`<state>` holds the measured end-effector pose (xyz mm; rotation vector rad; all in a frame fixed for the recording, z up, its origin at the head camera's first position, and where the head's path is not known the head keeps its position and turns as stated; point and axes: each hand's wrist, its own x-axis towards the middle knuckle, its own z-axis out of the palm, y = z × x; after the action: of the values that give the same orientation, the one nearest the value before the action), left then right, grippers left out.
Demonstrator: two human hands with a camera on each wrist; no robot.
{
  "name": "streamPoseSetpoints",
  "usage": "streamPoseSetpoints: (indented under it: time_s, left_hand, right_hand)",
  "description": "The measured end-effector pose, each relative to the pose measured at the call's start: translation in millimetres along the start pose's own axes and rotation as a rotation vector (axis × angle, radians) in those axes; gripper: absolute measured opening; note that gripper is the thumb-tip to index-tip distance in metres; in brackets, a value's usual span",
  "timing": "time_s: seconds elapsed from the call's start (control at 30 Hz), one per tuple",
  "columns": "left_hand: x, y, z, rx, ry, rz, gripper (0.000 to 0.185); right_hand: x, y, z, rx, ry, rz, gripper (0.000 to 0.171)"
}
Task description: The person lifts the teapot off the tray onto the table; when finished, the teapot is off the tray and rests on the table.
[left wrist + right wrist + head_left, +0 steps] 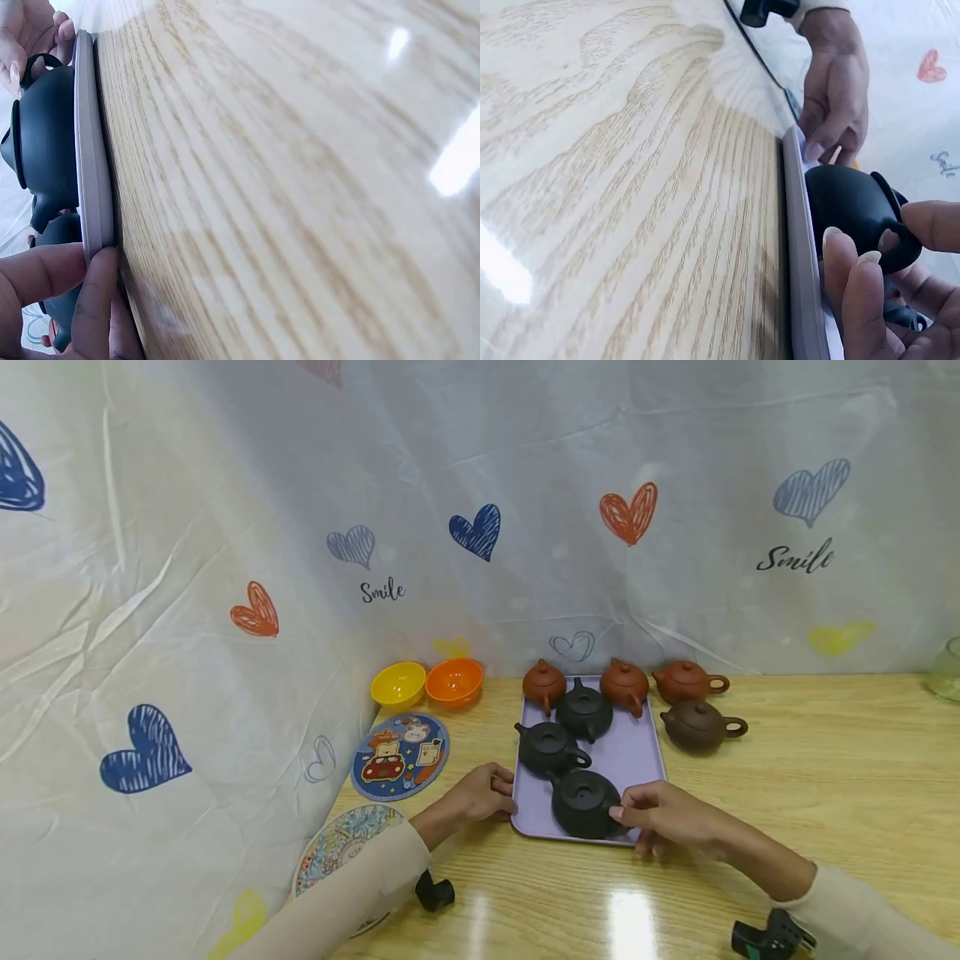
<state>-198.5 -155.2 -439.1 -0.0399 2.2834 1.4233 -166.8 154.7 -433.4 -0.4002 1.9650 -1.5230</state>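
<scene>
At the left, a yellow bowl and an orange bowl are set behind a blue round mat. The left rim of the lilac tray is pinched between thumb and fingers of the left hand; if it is tugged, the pots could be slid together. On the tray, the middle black teapot is placed close to the spout of the nearest black teapot, so a spout could be chipped by a sideways turn; whether they touch cannot be told. The nearest pot is seated upright at the tray's near end, its handle pinched by the partly closed right hand. Because it is gripped from 1 side only, it could be tipped if raised, and its lid shed. Farther right, 1 dark brown teapot, off the tray, could be knocked by a wide swing.
</scene>
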Motion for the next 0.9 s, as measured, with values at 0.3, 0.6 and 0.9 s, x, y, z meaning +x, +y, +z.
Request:
streamPoseSetpoints:
  time_s: [0.3,0.6,0.9]
  left_hand:
    - [-0.5,-0.4,0.2,-0.006,0.0,0.001,0.047]
    - [0.2,1.1,0.3,-0.005,-0.003,0.003,0.049]
    - [0.6,0.3,0.1,-0.009,-0.006,-0.009,0.047]
  right_hand:
    - [1,0,-3,-0.03,0.043,0.008,0.046]
    - [-2,0,-11,-0.031,0.067,0.041,0.045]
    - [-10,-3,-23,-0.04,0.068,0.015,0.045]
